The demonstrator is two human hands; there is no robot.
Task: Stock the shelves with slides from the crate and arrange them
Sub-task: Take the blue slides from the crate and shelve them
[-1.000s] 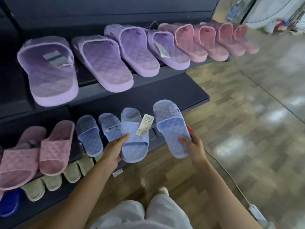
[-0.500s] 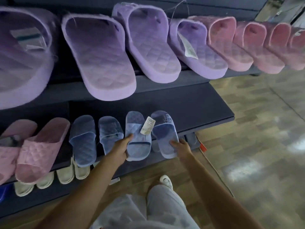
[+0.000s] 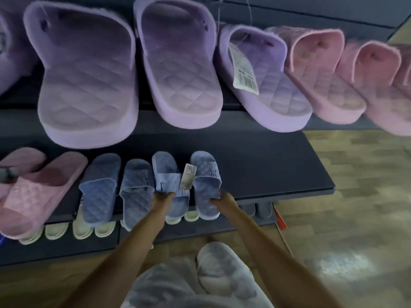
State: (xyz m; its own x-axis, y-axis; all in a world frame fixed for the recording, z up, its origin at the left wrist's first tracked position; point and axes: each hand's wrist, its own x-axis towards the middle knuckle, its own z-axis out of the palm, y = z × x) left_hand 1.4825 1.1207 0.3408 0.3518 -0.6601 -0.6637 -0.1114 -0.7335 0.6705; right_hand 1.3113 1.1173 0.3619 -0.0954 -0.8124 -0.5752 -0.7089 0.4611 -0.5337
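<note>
Two blue quilted slides lie side by side on the dark middle shelf (image 3: 278, 174). My left hand (image 3: 162, 197) grips the heel end of the left one (image 3: 168, 174), which carries a white price tag (image 3: 188, 176). My right hand (image 3: 223, 198) holds the heel end of the right one (image 3: 205, 172). Two more blue slides (image 3: 100, 190) (image 3: 135, 187) rest on the same shelf just to their left. The crate is out of view.
Pink slides (image 3: 33, 192) fill the shelf's left end. Purple slides (image 3: 86, 70) and pink slides (image 3: 320, 74) line the upper shelf. Cream slides (image 3: 82, 230) and a dark pair (image 3: 258, 210) sit on the bottom shelf. Wooden floor (image 3: 355, 207) lies to the right, my knees below.
Both hands moved the two blue slides forward from the air onto the middle shelf, closing the gap between them. The view moved closer to the shelves.
</note>
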